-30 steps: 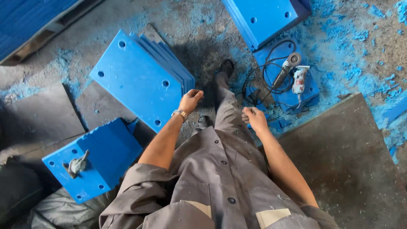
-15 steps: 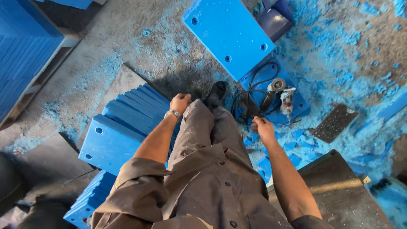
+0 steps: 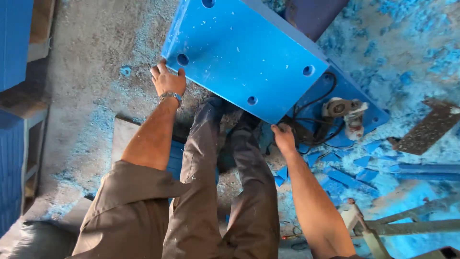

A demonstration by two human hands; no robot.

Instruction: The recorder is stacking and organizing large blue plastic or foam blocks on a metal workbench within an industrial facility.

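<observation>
While the big blue panel is gripped at two of its near corners, it lies flat and slightly skewed on the floor, ahead of the person's legs, so the work on it is judged to be at a handling stage: the panel is already drilled with round holes near its corners, and whether it is lifted clear of the floor cannot be told. The left hand is placed at the left corner with its fingers spread and curled over the edge beside one hole; the right hand is closed around the nearest corner, its fingertips hidden beneath the plate. The panel is seen as a thick, rigid slab, smooth and matt, speckled with pale chips. An angle grinder with a black cable is laid on a second blue plate to the right, untouched. Blue offcuts, flat and angular, are scattered near the right forearm, and fine blue dust is spread over the rough grey concrete, thickest at the far right. More blue slabs are stacked at the left edge.
</observation>
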